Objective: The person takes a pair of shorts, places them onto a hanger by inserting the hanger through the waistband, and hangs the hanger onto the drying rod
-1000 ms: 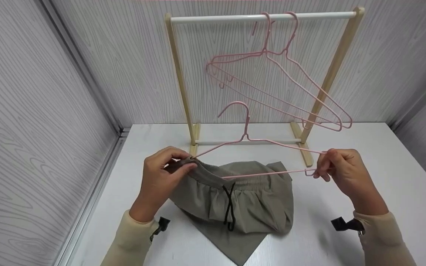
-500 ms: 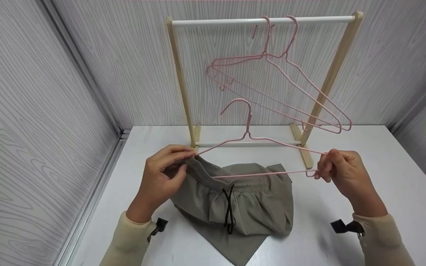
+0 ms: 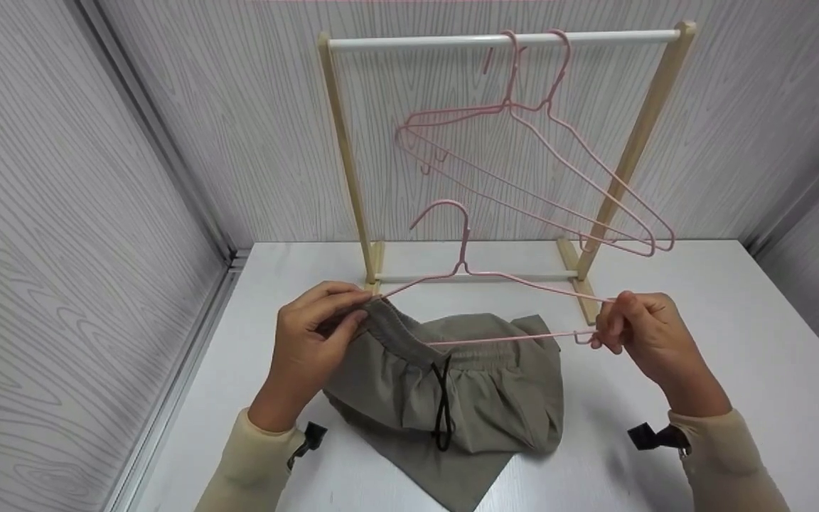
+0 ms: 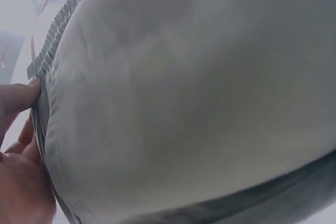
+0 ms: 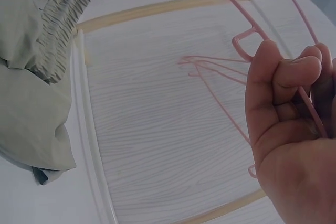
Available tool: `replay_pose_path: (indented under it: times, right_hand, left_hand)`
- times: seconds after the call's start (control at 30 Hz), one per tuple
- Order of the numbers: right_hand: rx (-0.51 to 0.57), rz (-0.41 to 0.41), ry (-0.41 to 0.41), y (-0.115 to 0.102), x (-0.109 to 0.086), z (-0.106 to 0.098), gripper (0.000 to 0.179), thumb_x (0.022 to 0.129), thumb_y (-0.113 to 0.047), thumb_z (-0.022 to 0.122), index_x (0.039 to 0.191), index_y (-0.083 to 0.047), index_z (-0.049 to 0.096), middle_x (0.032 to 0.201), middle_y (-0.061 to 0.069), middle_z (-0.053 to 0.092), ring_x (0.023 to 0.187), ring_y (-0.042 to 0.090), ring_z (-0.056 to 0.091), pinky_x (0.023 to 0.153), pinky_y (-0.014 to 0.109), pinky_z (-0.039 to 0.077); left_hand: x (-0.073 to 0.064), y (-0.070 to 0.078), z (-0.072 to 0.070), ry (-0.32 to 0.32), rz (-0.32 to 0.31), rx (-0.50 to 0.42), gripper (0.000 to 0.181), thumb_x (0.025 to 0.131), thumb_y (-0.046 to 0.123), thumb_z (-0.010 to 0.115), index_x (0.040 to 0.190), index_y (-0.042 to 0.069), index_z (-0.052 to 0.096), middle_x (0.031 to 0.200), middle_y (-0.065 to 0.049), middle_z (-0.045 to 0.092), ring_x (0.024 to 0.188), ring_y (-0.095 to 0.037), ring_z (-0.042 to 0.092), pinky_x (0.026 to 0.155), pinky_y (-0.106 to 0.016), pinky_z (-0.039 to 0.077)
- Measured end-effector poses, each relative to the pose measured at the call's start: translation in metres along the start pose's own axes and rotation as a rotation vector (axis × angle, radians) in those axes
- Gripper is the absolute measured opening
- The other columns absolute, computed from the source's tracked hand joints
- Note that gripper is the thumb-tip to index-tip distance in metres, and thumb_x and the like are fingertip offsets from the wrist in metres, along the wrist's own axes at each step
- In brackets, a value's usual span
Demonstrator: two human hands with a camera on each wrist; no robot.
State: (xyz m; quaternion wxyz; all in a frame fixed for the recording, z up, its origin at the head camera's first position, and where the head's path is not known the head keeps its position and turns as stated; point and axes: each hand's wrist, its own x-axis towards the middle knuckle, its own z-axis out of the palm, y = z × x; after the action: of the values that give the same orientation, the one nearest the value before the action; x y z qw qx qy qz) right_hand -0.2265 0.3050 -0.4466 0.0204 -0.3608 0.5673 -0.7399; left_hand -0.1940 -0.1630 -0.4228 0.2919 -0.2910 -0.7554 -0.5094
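Grey-green shorts (image 3: 480, 405) with an elastic waistband and a black drawstring (image 3: 443, 409) lie bunched on the white table. My left hand (image 3: 317, 334) pinches the left end of the waistband between thumb and fingers; in the left wrist view the fabric (image 4: 184, 93) fills most of the picture. A pink wire hanger (image 3: 463, 242) stands hook-up over the shorts. Its left end goes inside the waistband, hidden by cloth and my left fingers. My right hand (image 3: 640, 341) grips the hanger's right end, fingers curled round the wire, as the right wrist view shows beside the small notch loop (image 5: 244, 43).
Behind the shorts stands a small rack with a white rail (image 3: 416, 43) and wooden legs (image 3: 344, 142). Pink hangers (image 3: 580, 167) hang from the rail, their right ends reaching forward above my right hand. Grey wood-patterned panels (image 3: 47, 213) enclose the table at the sides and back.
The hanger and my right hand have shifted slightly left and down, sliding the hanger's left end further toward the waistband's corner. My left fingers have re-gripped the waistband edge, lifting it a little.
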Motion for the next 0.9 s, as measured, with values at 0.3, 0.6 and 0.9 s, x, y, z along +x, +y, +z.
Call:
replay_pose_path:
  times: [0.3, 0.6, 0.9]
  right_hand:
    - [0.033, 0.021, -0.046, 0.008, 0.002, 0.004, 0.054, 0.119, -0.005, 0.028, 0.077, 0.009, 0.059, 0.069, 0.015, 0.054, 0.062, 0.025, 0.052, 0.076, 0.035, 0.066]
    - [0.027, 0.063, -0.082, 0.014, 0.003, 0.009, 0.056, 0.118, 0.002, 0.022, 0.077, 0.009, 0.059, 0.070, 0.016, 0.052, 0.063, 0.026, 0.053, 0.077, 0.036, 0.065]
    - [0.041, 0.103, -0.159, 0.016, 0.003, 0.010, 0.055, 0.120, -0.004, 0.025, 0.083, 0.009, 0.064, 0.077, 0.013, 0.058, 0.073, 0.017, 0.068, 0.083, 0.037, 0.066]
  left_hand:
    - [-0.001, 0.002, 0.003, 0.026, 0.000, 0.001, 0.029, 0.095, -0.008, 0.079, 0.117, 0.009, 0.085, 0.115, -0.007, 0.078, 0.091, -0.007, 0.075, 0.074, -0.018, 0.061]
    - [-0.001, 0.003, 0.004, 0.043, 0.006, -0.015, 0.026, 0.095, -0.006, 0.080, 0.116, 0.009, 0.085, 0.113, -0.007, 0.079, 0.090, -0.010, 0.076, 0.073, -0.017, 0.059]
    - [-0.001, 0.004, 0.004, 0.053, 0.031, -0.006, 0.025, 0.094, -0.005, 0.082, 0.115, 0.009, 0.086, 0.113, -0.007, 0.079, 0.098, -0.014, 0.078, 0.081, -0.019, 0.061]
